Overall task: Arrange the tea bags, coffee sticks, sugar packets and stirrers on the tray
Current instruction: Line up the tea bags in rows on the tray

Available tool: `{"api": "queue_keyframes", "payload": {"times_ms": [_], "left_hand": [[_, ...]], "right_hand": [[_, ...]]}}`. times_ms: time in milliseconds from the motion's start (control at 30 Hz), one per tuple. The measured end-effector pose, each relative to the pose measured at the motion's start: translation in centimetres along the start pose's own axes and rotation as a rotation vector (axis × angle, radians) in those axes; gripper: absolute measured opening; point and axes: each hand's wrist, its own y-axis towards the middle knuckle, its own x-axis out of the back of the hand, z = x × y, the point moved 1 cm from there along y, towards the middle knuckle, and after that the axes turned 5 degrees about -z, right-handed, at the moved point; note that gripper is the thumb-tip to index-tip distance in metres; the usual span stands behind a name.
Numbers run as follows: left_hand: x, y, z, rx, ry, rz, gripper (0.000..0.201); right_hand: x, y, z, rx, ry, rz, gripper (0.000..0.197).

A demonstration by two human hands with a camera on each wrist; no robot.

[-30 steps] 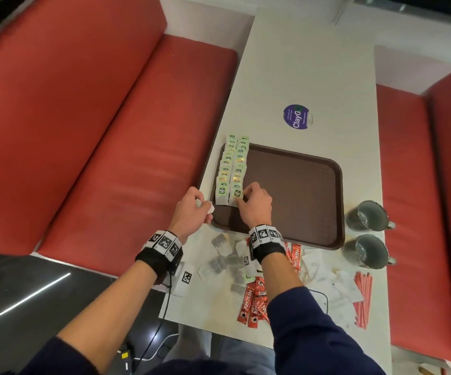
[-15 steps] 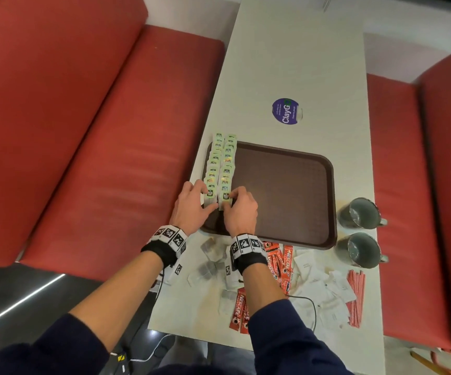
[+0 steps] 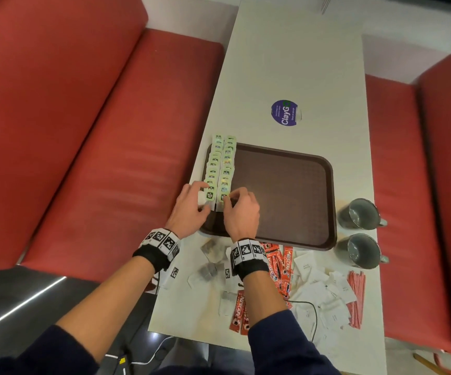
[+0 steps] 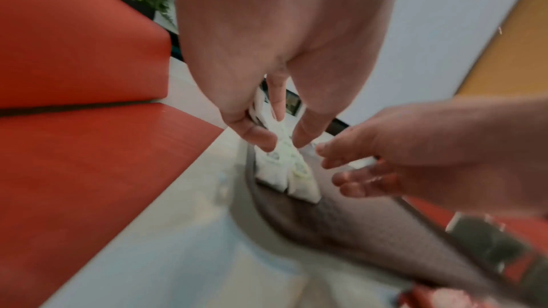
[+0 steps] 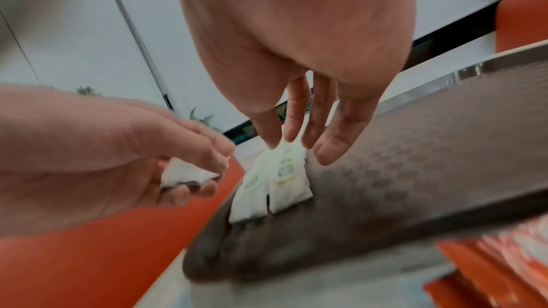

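Both hands have closed on the near end of the tea bags (image 3: pixel 220 169) on the tray (image 3: pixel 286 190). Left hand (image 3: pixel 190 205) grips a spare bag; right hand (image 3: pixel 241 209), fingers straight, presses the rows, so squaring seems nearly done.

Tray (image 3: pixel 286 190) looks like matt brown textured plastic (checkered grain), paper tea bags (image 3: pixel 220 169), glossy red vinyl-looking seats (image 3: pixel 97 131).

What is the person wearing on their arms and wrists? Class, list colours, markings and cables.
Both hands, left and right, are bare. Each wrist carries a black strap topped with white blocks printed with square black-and-white markers. Dark navy sleeves are pushed up the forearms. A thin black cable lies beside the right arm.
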Motion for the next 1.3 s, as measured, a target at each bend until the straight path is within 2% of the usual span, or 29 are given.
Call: {"api": "queue_keyframes", "payload": {"times_ms": [67,133,167,233,300,333,400,533,667,733,833,900,967,1033,1133,1200,1300], "left_hand": [[0.7,-0.9,-0.6,0.076,-0.119,0.020,0.048],[1.2,-2.0,-1.1,0.155,-0.321,0.042,0.047],[1.4,-2.5,-1.2,0.187,-0.435,0.056,0.048],[2.0,-3.7,-1.5,0.218,-0.621,0.080,0.048],[2.8,-4.8,-2.0,0.235,-0.782,0.126,0.049],[3.2,-5.3,-2.2,0.249,-0.856,0.156,0.050],[4.0,-5.9,-2.4,0.275,-0.960,0.220,0.050],[5.2,-6.8,-2.1,0.249,-1.046,0.280,0.042],[5.7,-7.7,-2.8,0.171,-0.941,0.212,0.032],[5.7,-8.0,-2.8,0.126,-0.804,0.162,0.030],[5.3,-8.2,-2.2,0.059,-0.628,0.041,0.019],[4.9,-8.1,-2.0,0.077,-0.647,-0.007,0.017],[4.5,-8.1,-2.0,0.097,-0.699,-0.033,0.014],[4.1,-8.1,-2.1,0.112,-0.738,-0.066,0.013],[3.5,-7.7,-1.7,0.149,-0.746,-0.090,0.014],[2.8,-7.4,-0.8,0.170,-0.661,-0.111,0.012],[1.8,-7.1,1.0,0.184,-0.348,-0.194,0.008]], "right_hand": [[1.4,-0.2,0.4,0.040,0.127,0.008,0.004],[3.0,-0.8,1.1,0.070,0.241,0.074,0.004],[3.9,-1.2,1.4,0.090,0.285,0.124,0.010],[5.4,-2.1,1.9,0.161,0.341,0.255,0.033],[6.8,-2.9,2.2,0.290,0.308,0.365,0.053],[7.3,-3.3,2.4,0.360,0.273,0.398,0.057],[8.3,-3.6,2.5,0.448,0.215,0.417,0.050],[9.5,-4.2,2.7,0.506,0.228,0.344,0.022],[9.5,-4.2,3.3,0.517,0.202,0.247,0.006],[9.6,-4.1,3.7,0.524,0.146,0.264,0.001],[9.9,-4.2,4.5,0.523,0.144,0.306,0.002],[9.7,-4.5,5.2,0.506,0.190,0.264,0.004],[9.2,-4.8,5.3,0.422,0.286,0.200,0.015],[8.4,-4.9,4.9,0.284,0.352,0.198,0.027],[6.9,-4.8,3.6,0.171,0.342,0.239,0.027],[6.0,-4.7,2.8,0.117,0.336,0.201,0.024],[4.4,-3.9,1.5,0.008,0.297,0.100,0.026]]}}
